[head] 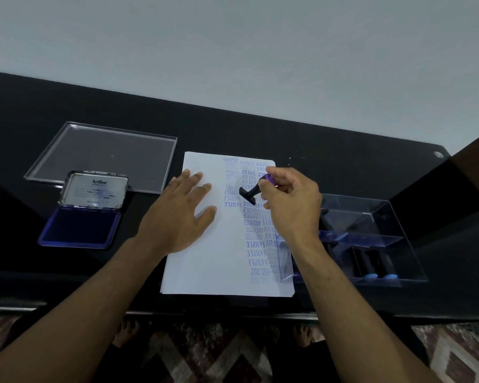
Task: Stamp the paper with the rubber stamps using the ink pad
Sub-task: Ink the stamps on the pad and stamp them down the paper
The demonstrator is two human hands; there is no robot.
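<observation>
On the glossy black table (329, 139), the left hand (177, 217) lies flat-fingered on white paper (205, 266) crowded with blue imprints — the right hand (291, 205) pinches a black, purple-topped rubber stamp (250, 193).

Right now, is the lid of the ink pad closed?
No, the ink pad lies open, its lid raised behind the blue pad.

Glossy black table (315, 134); clear plastic tray (371, 239); matt white paper (205, 266); metal ink-pad lid (94, 190).

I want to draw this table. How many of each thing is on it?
Paper stack: 1
Ink pad: 1
Clear lid: 1
Clear box: 1
Stamp in the right hand: 1
Stamps in the box: too dark to count
Total: 5
</observation>
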